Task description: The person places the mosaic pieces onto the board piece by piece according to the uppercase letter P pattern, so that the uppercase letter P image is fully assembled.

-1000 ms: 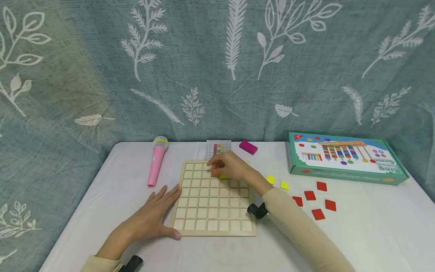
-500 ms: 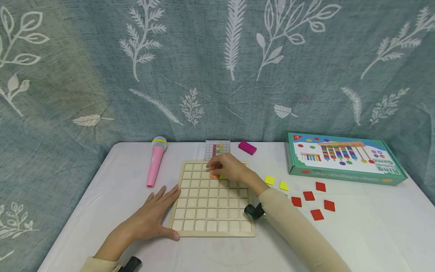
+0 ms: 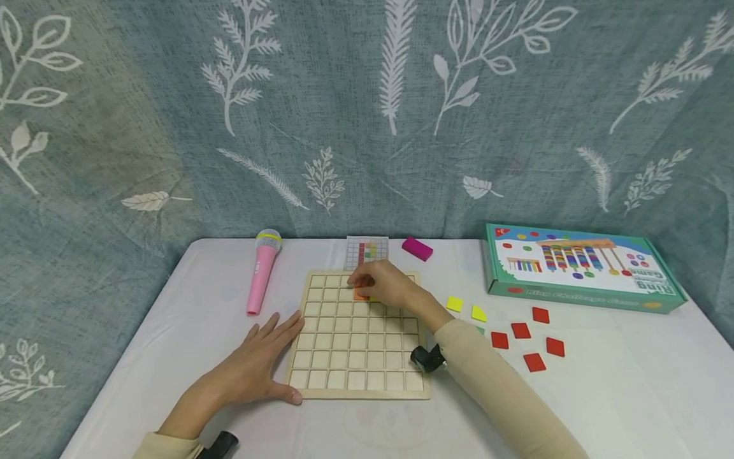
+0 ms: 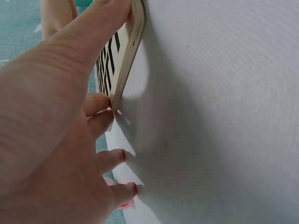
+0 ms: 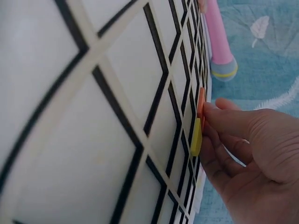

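Note:
A wooden grid board (image 3: pixel 351 342) with square cells lies on the white table. My left hand (image 3: pixel 252 360) rests spread at its left side, fingertips at the edge and thumb at the near left corner; the left wrist view shows this edge from the side. Over the far rows, my right hand (image 3: pixel 385 282) holds an orange tile (image 5: pixel 201 105) at a cell, thumb on its face and the other fingers curled behind. Right beside it sits a yellow tile (image 5: pixel 196 138), mostly covered by the hand in the head view.
Right of the board lie two yellow tiles (image 3: pixel 454 304), a partly hidden green piece (image 3: pixel 480 330) and several red tiles (image 3: pixel 520 330). Behind it are a printed pattern card (image 3: pixel 367 248) and a magenta block (image 3: pixel 417 249). A pink microphone (image 3: pixel 261 280) lies left, a game box (image 3: pixel 585 268) right.
The orange tile has gone from tilted to nearly flat at its cell, and my right hand has lowered slightly with it. My left hand has stayed in place.

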Demonstrator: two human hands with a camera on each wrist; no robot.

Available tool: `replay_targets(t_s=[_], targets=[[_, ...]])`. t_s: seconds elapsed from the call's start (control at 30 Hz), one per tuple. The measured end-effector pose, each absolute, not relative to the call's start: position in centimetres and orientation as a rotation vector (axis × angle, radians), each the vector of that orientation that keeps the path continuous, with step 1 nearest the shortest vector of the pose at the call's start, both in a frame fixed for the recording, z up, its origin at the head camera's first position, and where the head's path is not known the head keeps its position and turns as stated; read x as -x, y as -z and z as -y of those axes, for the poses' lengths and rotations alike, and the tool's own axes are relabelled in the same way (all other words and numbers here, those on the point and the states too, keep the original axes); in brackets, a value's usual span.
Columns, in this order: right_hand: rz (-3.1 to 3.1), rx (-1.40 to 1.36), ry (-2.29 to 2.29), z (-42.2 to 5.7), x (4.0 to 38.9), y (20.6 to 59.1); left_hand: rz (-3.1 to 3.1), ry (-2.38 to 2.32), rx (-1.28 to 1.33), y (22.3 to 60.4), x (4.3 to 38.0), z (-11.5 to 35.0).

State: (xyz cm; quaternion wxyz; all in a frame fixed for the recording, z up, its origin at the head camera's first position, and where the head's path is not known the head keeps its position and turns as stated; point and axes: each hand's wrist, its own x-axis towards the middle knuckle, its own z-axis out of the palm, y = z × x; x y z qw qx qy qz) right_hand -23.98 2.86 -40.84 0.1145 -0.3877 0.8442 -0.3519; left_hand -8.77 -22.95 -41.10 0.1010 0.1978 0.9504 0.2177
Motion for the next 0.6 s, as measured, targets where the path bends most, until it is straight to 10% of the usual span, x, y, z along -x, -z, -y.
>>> replay_targets(t_s=[0.6], targets=[[-2.473,1.111,1.093,-4.7,23.6,38.3,-2.819,-0.626,-0.605,40.9,8.8,23.0]])
